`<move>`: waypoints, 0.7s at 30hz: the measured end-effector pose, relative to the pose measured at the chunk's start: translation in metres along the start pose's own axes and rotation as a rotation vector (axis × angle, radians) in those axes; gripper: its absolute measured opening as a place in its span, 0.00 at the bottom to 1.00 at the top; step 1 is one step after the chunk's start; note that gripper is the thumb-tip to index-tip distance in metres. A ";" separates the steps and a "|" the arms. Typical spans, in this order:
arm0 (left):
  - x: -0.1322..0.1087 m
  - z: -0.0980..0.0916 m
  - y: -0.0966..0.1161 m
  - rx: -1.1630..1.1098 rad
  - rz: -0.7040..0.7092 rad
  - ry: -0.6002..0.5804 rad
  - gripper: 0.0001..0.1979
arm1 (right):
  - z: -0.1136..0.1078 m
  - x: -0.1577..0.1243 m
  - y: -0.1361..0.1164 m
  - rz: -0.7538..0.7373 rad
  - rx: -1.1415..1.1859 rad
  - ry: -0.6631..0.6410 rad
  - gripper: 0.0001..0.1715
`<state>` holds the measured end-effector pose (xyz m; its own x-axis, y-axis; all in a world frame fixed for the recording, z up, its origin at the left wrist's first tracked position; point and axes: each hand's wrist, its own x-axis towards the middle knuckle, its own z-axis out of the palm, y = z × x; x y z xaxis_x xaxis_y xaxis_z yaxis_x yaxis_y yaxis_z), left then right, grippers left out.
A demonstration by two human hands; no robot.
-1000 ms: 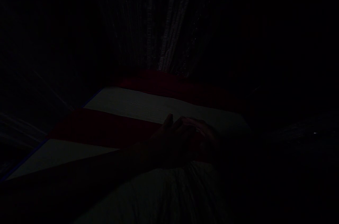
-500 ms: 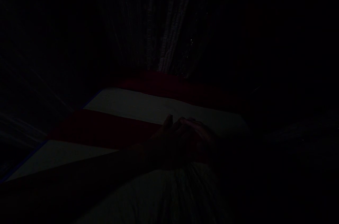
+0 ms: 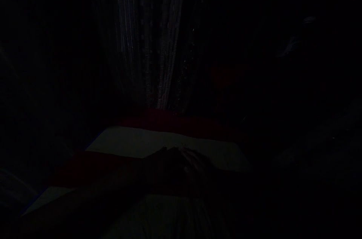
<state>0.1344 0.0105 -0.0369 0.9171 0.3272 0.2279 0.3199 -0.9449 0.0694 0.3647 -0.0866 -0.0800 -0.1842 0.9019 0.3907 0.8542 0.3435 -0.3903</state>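
1. Versus half a second ago: striped surface sits lower in view; both hands lower too, shifted leftward, covering more of the far pale band.
2. Also new: pale smudge at upper right, too blurred to identify.
3. Hands: two. Left hand and right hand close together over the striped surface; too dark to tell whether they touch.
4. Left hand: can't tell if clenched or gripping anything. Right hand: fingers look stretched forward; grip can't be told.
5. Bands: two pale, two red. Blue edge: one, left side.
6. Hanging strands beyond: several, too dim to count.
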 end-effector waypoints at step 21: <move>-0.159 -0.038 -0.040 0.030 -0.357 -0.098 0.33 | 0.018 -0.019 0.001 -0.196 -0.289 0.344 0.46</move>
<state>-0.0330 -0.0039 -0.0384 0.7647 0.6367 0.0998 0.6290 -0.7710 0.0992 0.3606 -0.0986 -0.1029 -0.2251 0.6725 0.7051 0.9284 0.3675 -0.0541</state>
